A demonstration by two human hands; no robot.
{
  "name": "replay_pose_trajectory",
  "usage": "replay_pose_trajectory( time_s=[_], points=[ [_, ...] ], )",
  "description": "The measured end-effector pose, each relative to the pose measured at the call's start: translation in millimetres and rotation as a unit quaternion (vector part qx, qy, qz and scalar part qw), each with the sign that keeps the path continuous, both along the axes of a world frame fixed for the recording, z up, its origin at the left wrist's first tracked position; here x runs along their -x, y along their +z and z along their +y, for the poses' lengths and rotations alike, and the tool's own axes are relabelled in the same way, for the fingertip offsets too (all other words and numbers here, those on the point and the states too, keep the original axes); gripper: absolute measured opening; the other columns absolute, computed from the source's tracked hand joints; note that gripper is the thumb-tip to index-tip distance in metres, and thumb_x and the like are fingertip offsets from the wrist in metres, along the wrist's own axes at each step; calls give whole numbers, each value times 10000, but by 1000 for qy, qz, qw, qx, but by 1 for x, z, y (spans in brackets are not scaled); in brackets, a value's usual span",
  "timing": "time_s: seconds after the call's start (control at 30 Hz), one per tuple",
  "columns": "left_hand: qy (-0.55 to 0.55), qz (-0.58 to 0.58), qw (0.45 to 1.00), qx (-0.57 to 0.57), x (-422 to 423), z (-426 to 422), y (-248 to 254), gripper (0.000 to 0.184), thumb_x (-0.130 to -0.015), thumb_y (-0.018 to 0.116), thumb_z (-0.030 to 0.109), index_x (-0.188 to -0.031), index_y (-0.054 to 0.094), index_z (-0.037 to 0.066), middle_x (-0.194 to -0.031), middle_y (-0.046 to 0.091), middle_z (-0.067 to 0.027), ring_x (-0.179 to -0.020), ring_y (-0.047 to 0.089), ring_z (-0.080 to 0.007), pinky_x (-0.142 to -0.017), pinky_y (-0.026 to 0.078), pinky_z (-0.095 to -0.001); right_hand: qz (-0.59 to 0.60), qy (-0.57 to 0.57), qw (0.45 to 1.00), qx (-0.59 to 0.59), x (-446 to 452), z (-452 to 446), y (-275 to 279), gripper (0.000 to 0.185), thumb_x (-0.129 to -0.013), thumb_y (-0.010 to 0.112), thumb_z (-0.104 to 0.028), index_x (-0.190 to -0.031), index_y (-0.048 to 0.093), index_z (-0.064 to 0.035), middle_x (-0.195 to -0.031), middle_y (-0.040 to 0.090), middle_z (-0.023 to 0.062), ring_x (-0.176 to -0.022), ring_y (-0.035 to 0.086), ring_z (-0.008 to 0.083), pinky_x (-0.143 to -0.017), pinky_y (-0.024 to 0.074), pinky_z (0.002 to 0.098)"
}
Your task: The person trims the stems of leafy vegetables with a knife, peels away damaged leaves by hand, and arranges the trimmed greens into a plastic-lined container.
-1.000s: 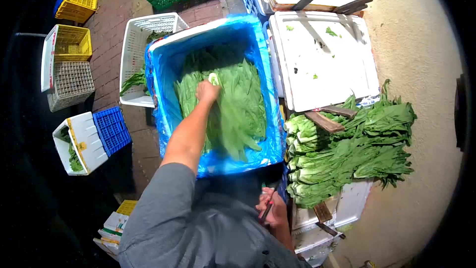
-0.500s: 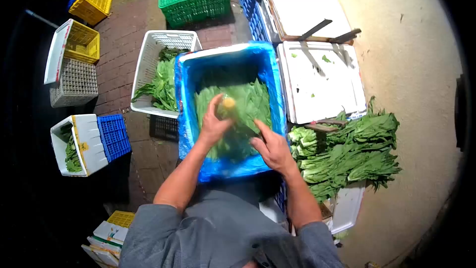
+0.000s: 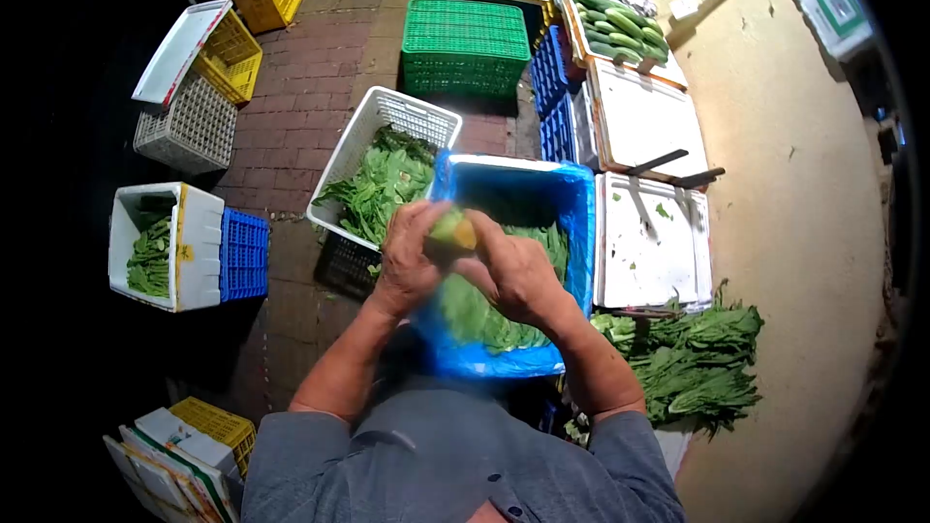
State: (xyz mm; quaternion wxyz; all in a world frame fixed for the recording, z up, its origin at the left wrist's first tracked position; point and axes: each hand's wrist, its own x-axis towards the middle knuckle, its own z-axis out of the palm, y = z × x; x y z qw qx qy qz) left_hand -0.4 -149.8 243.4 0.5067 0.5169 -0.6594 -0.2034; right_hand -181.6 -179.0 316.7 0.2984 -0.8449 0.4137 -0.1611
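My left hand (image 3: 409, 257) and my right hand (image 3: 515, 271) are raised close together over the blue-lined box (image 3: 577, 223). Between them is a vegetable stem (image 3: 453, 230) with a yellowish cut end, blurred by motion. The fingers of my left hand wrap around the stem. My right hand is curled at the cut end; whatever lies inside it is hidden. Green leafy vegetables (image 3: 484, 320) lie in the box below, partly covered by my hands.
A white crate (image 3: 354, 150) of leaves stands left of the box, a green crate (image 3: 465, 39) beyond. At the right are a white foam lid (image 3: 649, 257), piled leafy bunches (image 3: 702, 358) and cucumbers (image 3: 620, 29). A foam box (image 3: 199, 242) is at far left.
My right hand has come up from low beside the box to meet my left at the stem, and both are now raised closer to the camera. The view has shifted, showing the cucumbers.
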Motion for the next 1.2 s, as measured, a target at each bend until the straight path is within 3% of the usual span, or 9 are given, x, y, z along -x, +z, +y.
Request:
replay_pose_trajectory(
  time_s=[0.2, 0.33, 0.37, 0.5, 0.77, 0.97, 1.07, 1.13, 1.2],
  points=[
    [10, -18, 999, -26, -64, 8, -8, 676, -799, 773, 390, -1322, 536, 34, -1208, 514, -190, -1118, 536, -352, -981, 432, -424, -8, 57, 998, -14, -57, -17, -2, 415, -898, 663, -283, -1233, 500, -102, -856, 659, 197, -787, 648, 406, -671, 497, 487],
    [48, -31, 998, -34, -90, 13, -7, 617, -819, 760, 320, -1324, 538, 41, -1201, 513, -193, -1121, 537, -365, -974, 437, -426, -42, 90, 995, -31, -88, -29, -7, 319, -911, 645, -231, -1185, 535, -112, -896, 661, 169, -830, 647, 393, -693, 497, 478],
    [70, -29, 997, -18, -95, 13, -7, 600, -755, 760, 150, -1307, 547, 50, -1160, 549, -159, -1066, 550, -334, -923, 446, -420, -53, 98, 993, -36, -96, -31, -9, 304, -914, 640, -219, -1180, 542, -109, -906, 662, 163, -844, 647, 390, -699, 496, 476],
    [97, -11, 994, -43, -118, 18, -15, 605, -735, 750, 84, -1306, 553, 55, -1170, 547, -154, -1073, 549, -332, -935, 448, -407, -52, 124, 983, -122, -122, -42, -14, 341, -927, 628, -204, -1252, 561, -128, -970, 666, 186, -899, 652, 384, -748, 504, 443],
    [129, -33, 989, -60, -156, 26, -34, 584, -747, 740, 35, -1304, 570, 75, -1213, 532, -146, -1128, 551, -326, -961, 447, -383, -86, 159, 958, -224, -151, -65, -47, 413, -952, 593, -217, -1350, 534, -121, -1076, 673, 193, -968, 666, 336, -837, 495, 395],
    [164, 3, 985, -45, -175, 31, -39, 561, -776, 796, 103, -1285, 562, 68, -1221, 542, -130, -1140, 545, -303, -975, 450, -395, -86, 68, 984, -140, -169, -90, -75, 347, -954, 598, -214, -1292, 584, -141, -1089, 682, 177, -965, 674, 348, -814, 526, 386],
    [210, -15, 977, -30, -188, 40, -19, 570, -755, 806, 81, -1270, 565, 62, -1222, 546, -128, -1146, 539, -297, -978, 445, -402, -131, 7, 988, -83, -178, -101, -90, 321, -992, 584, -200, -1274, 587, -47, -1039, 705, 108, -938, 649, 173, -834, 498, 306],
    [258, -45, 965, -18, -212, 57, -18, 518, -774, 778, 42, -1243, 559, 23, -1253, 543, -127, -1140, 534, -290, -988, 431, -400, -188, -22, 980, -57, -177, -104, -92, 327, -979, 595, -142, -1293, 583, -51, -995, 698, 109, -895, 640, 133, -813, 495, 274],
    [319, 68, 945, -15, -226, 75, -13, 549, -743, 761, -39, -1248, 553, 15, -1202, 554, -132, -1124, 533, -274, -994, 425, -381, -210, -54, 975, -39, -175, -105, -96, 330, -976, 591, -118, -1299, 584, -53, -1010, 702, 118, -893, 647, 126, -807, 495, 263]
  ],
)
